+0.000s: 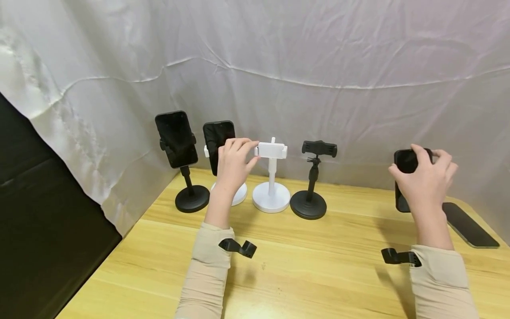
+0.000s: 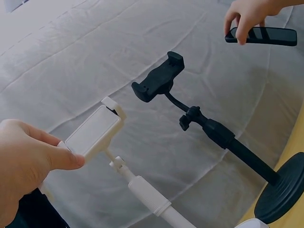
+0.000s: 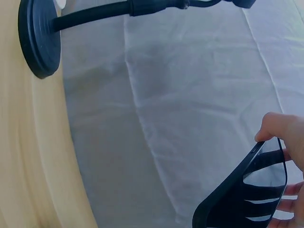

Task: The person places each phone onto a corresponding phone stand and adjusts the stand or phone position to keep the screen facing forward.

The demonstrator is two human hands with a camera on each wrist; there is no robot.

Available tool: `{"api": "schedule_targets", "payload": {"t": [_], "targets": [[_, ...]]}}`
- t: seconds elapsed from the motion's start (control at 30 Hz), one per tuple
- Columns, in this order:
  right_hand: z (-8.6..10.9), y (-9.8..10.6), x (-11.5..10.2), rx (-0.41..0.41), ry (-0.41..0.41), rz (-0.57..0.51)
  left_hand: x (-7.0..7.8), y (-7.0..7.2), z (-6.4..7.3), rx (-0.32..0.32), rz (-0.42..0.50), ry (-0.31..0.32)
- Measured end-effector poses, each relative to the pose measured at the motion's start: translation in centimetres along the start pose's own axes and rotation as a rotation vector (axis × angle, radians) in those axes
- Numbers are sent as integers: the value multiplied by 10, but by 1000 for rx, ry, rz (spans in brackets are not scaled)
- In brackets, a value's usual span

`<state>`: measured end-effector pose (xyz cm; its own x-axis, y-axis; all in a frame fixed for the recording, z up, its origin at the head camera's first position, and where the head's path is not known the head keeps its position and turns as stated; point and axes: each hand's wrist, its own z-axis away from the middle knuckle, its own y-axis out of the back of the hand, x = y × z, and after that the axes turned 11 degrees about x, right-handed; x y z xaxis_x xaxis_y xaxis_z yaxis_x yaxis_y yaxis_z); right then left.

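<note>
My left hand [image 1: 232, 165] pinches the left end of the white phone holder's clamp [image 1: 272, 150], thumb below and fingers above. That clamp tops a white stand with a round base [image 1: 272, 197], and nothing sits in it. In the left wrist view, thumb and fingertips are at the clamp's near jaw. Far to the right, my right hand [image 1: 428, 177] grips a black smartphone [image 1: 402, 201] by its upper part and holds it upright above the table. The right wrist view shows the thumb on one edge of the phone [image 3: 232, 199] and the fingers along the opposite edge.
Two stands at left carry phones: a black phone [image 1: 175, 137] and another phone [image 1: 217, 133]. A black stand with a bare clamp [image 1: 319, 148] is right of the white one. One phone [image 1: 470, 225] lies on the wooden table [image 1: 318, 266]. Grey cloth [image 1: 338, 57] hangs behind.
</note>
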<state>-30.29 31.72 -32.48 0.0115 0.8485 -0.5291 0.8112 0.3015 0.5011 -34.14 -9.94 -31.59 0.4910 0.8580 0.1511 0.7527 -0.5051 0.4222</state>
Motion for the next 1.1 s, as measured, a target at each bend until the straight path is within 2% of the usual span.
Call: {"api": "schedule_targets", "payload": {"t": [0.23,0.57,1.1], "targets": [[3,1,-7,-19,22,-4,2,1,0,-13,-1,11],[7,3,-20,-4,51,-42,2,1,-1,-13,-2,11],[14,9,-38,99,113,-140,0,-1,0,-4,1,13]]}}
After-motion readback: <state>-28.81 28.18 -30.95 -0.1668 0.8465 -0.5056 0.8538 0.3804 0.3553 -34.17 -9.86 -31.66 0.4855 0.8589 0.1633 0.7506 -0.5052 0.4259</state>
